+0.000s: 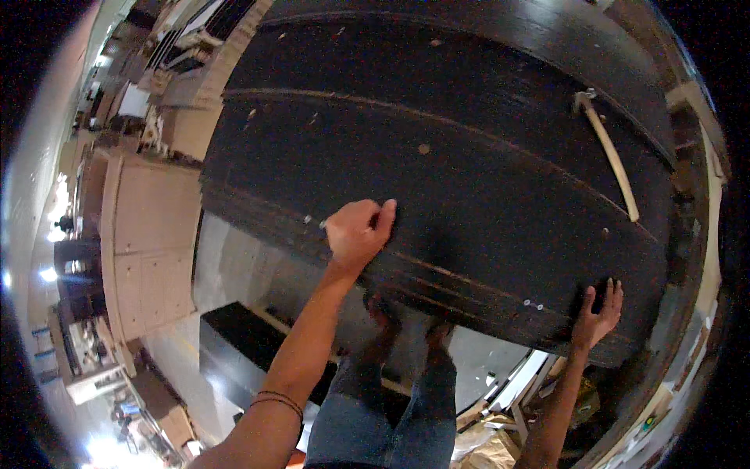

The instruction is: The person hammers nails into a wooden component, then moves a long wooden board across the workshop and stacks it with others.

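A large black wooden panel (484, 195), made of several long boards with grooves between them, lies before me. My left hand (358, 233) is over its near edge, left of the middle, with the fingers curled in and the thumb sticking out. Whatever those fingers may hold is hidden. My right hand (601, 314) rests on the panel near its right front corner, fingers apart and nothing in them. A hammer (609, 152) with a pale wooden handle lies on the far right of the panel. Between my hands, small metal fasteners (533, 305) show near the front edge.
A pale wooden cabinet (148, 246) stands to the left. Below the panel's left front edge is a long black-topped piece (242, 344) on the floor. Crumpled brown paper (488, 453) and wooden parts lie low at the right, beside my legs.
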The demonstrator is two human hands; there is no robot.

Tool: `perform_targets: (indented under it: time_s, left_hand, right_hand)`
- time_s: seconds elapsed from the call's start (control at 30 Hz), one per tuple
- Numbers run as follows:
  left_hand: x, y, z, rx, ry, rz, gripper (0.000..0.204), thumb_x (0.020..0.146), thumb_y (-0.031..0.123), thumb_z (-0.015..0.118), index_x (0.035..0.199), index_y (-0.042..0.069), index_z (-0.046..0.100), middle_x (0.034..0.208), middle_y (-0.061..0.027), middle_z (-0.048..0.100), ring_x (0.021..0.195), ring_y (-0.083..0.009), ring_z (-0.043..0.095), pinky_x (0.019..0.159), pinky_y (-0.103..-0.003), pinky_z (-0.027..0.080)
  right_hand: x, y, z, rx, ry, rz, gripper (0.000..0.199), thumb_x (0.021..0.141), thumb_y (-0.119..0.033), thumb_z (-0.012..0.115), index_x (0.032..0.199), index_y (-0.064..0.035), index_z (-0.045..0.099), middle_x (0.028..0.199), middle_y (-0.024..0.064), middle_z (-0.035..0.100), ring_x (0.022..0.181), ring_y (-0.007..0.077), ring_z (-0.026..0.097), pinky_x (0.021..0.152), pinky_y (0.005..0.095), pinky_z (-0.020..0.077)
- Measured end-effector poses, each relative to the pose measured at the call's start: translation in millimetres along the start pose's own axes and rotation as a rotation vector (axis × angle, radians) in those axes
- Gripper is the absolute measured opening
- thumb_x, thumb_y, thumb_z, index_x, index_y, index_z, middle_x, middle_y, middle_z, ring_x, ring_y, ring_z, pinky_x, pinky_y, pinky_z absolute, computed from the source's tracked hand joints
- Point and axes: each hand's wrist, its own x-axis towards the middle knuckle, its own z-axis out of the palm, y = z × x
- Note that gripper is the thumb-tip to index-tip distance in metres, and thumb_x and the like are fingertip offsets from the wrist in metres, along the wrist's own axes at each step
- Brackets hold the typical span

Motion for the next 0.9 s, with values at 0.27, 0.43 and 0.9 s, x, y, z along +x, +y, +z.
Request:
perform_targets:
  time_s: [0.27, 0.43, 0.9]
  left_hand:
    - [-39.2, -2.2, -3.1, 0.026, -0.013, 0.101, 0.028, 0.072, 0.017, 0.073, 0.054, 0.010, 0.053, 0.052, -0.0062, 0.052, 0.045, -0.0243, 0.052, 0.041, -0.035, 0.039]
    - [-33.2, -2.6, 11.6, 0.041, 0.014, 0.148, 0.029, 0.069, 0.014, 0.074, 0.054, 0.012, 0.049, 0.050, -0.0050, 0.048, 0.043, -0.0233, 0.049, 0.039, -0.034, 0.038]
    - [-14.6, 4.4, 11.3, 0.083, -0.136, 0.022, 0.027, 0.075, 0.023, 0.069, 0.057, 0.010, 0.053, 0.054, -0.0073, 0.053, 0.049, -0.0262, 0.054, 0.045, -0.037, 0.042]
  right_hand:
    - [-52.6, 39.5, 3.2, 0.000, 0.113, -0.100, 0.044, 0.092, -0.040, 0.051, 0.127, -0.0143, 0.053, 0.135, 0.0098, 0.046, 0.125, 0.0289, 0.042, 0.101, 0.0481, 0.0316]
    - [-33.3, 21.8, 11.1, -0.184, 0.061, 0.062, 0.050, 0.091, -0.051, 0.043, 0.130, -0.0210, 0.051, 0.136, 0.0059, 0.046, 0.126, 0.0271, 0.040, 0.101, 0.0494, 0.0273]
    - [5.9, 18.5, 2.5, -0.057, -0.038, 0.045, 0.046, 0.089, -0.042, 0.055, 0.120, -0.0083, 0.059, 0.131, 0.0151, 0.049, 0.122, 0.0304, 0.045, 0.100, 0.0429, 0.0370]
